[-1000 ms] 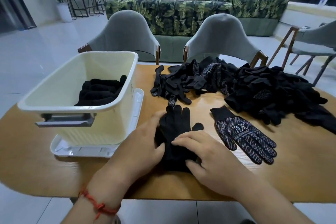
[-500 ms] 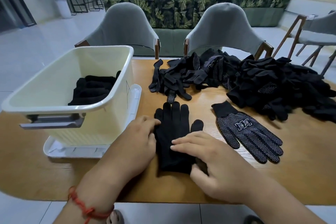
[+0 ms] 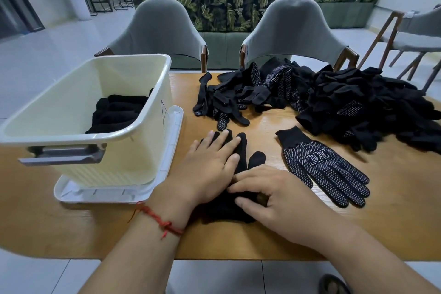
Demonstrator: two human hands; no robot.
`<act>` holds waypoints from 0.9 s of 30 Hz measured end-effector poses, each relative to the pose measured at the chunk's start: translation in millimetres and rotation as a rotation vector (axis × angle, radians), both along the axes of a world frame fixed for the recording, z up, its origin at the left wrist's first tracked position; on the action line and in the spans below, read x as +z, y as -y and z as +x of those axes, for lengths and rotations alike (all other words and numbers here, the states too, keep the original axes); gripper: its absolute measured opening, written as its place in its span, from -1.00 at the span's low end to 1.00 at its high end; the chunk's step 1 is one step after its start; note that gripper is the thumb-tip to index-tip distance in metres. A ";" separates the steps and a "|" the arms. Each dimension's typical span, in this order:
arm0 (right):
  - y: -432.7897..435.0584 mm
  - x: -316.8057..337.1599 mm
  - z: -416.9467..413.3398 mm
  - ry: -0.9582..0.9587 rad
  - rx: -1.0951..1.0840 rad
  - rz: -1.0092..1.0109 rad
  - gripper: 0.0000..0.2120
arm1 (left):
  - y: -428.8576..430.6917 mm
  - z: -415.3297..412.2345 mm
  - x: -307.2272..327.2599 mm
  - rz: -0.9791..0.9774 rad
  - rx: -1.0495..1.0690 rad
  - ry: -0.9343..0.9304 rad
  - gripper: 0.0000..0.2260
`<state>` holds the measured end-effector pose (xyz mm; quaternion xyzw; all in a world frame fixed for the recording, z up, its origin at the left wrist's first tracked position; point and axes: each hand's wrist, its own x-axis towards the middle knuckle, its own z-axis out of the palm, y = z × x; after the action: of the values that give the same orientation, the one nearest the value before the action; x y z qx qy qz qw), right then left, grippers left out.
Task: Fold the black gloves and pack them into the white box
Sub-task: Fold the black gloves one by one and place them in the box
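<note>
A black glove (image 3: 243,160) lies flat on the wooden table (image 3: 393,210) in front of me, fingers pointing away. My left hand (image 3: 210,169) lies flat on its finger part with straight fingers. My right hand (image 3: 269,193) rests on its cuff end, fingers slightly bent and pressing down. A second black glove (image 3: 322,164) with white dots lies to the right, palm up. The white box (image 3: 133,150) stands at the left on its lid (image 3: 169,150), with folded black gloves (image 3: 117,112) inside.
A large heap of loose black gloves (image 3: 358,107) covers the far right of the table, with a smaller spread (image 3: 238,98) at the middle back. Two grey chairs (image 3: 291,31) stand behind the table. The table's near edge runs just under my forearms.
My left hand has slid forward from the glove's left side onto its fingers. My right hand has stayed on the cuff end. The camera has tilted down a little.
</note>
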<state>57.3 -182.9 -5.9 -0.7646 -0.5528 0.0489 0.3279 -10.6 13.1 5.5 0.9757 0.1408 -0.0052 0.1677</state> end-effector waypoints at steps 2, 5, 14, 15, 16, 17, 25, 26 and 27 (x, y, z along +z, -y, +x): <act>0.1 1.4 1.0 -0.019 0.000 -0.004 -0.78 | -0.5 1.1 -2.6 -0.001 0.013 0.002 -0.52; 2.3 2.3 2.3 -0.067 0.008 0.027 -0.79 | -0.5 -0.3 -3.4 -0.052 0.037 0.069 -0.51; 2.5 3.3 5.5 0.001 -0.337 -0.015 -0.67 | -0.5 -59.0 -0.4 -0.087 0.126 0.367 -0.69; 1.3 2.5 5.0 0.033 -0.346 -0.061 -0.62 | -0.7 -62.2 -1.8 -0.066 0.108 0.343 -0.68; 0.2 2.5 4.1 0.069 -0.347 -0.092 -0.59 | -1.7 -63.7 -3.3 -0.045 0.096 0.326 -0.66; -0.5 2.9 2.8 0.097 -0.344 -0.116 -0.56 | -1.8 -64.6 -4.1 -0.022 0.093 0.310 -0.64; 0.4 2.2 3.1 0.088 -0.295 0.030 -0.70 | -0.2 -68.9 -0.2 -0.023 0.054 0.345 -0.71; 2.4 4.6 2.7 0.062 -0.261 0.087 -0.78 | -1.0 -70.7 2.6 -0.040 0.042 0.359 -0.75; 5.4 7.6 1.7 0.049 -0.215 0.121 -0.84 | -1.5 -72.9 5.4 -0.060 0.030 0.368 -0.80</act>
<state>59.0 -188.3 1.7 -0.7994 -0.4773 -0.0387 0.3629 -83.5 14.5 10.9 0.9526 0.1222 0.1717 0.2195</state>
